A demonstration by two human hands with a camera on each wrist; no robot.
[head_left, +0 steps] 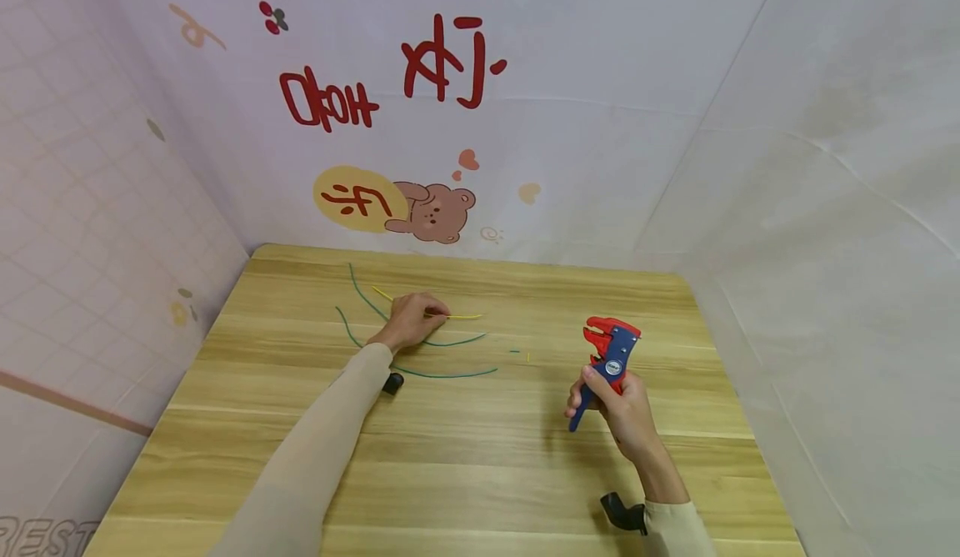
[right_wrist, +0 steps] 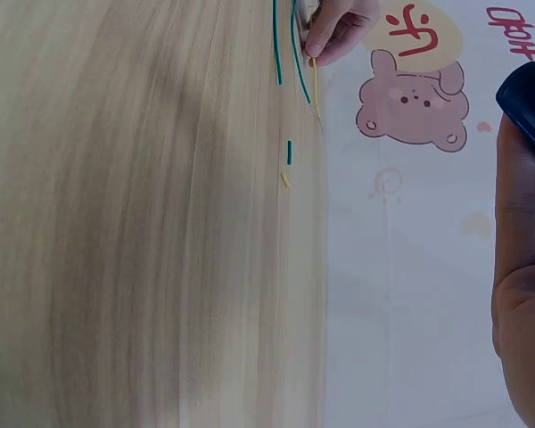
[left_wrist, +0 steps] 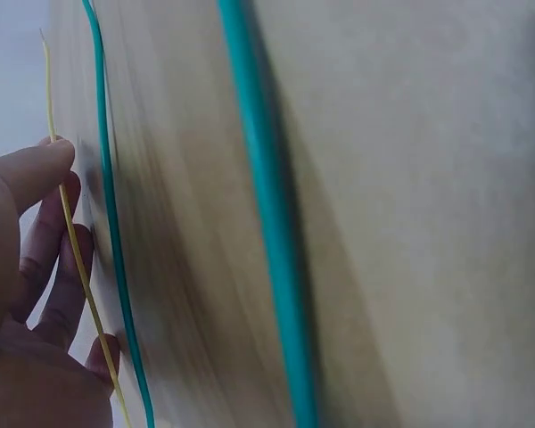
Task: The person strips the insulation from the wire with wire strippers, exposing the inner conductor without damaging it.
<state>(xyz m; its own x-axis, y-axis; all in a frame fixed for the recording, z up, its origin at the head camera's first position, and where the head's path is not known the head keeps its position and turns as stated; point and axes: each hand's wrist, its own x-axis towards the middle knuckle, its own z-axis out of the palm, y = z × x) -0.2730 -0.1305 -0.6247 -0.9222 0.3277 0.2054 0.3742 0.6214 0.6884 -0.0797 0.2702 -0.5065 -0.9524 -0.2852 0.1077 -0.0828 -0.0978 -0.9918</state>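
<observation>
My left hand (head_left: pixel 408 321) pinches a thin yellow wire (head_left: pixel 467 317) between thumb and fingers, over the back part of the table. In the left wrist view the yellow wire (left_wrist: pixel 82 272) runs down past the fingers. Two curved green wires lie nearby: one green wire (head_left: pixel 457 343) passes under the hand, the other green wire (head_left: pixel 450 375) under the wrist. On the right, my right hand (head_left: pixel 628 413) grips a red and blue wire stripper (head_left: pixel 618 347) by its handles, above the table. Only the dark end of a handle (right_wrist: pixel 526 102) shows in the right wrist view.
A short green piece (head_left: pixel 514 351) and a short yellow piece (head_left: pixel 528 357) lie on the wooden table (head_left: pixel 465 490) between the hands. Black wrist devices, such as the right one (head_left: pixel 622 513), sit at both sleeves. A printed wall sheet (head_left: pixel 570 157) rises behind the table.
</observation>
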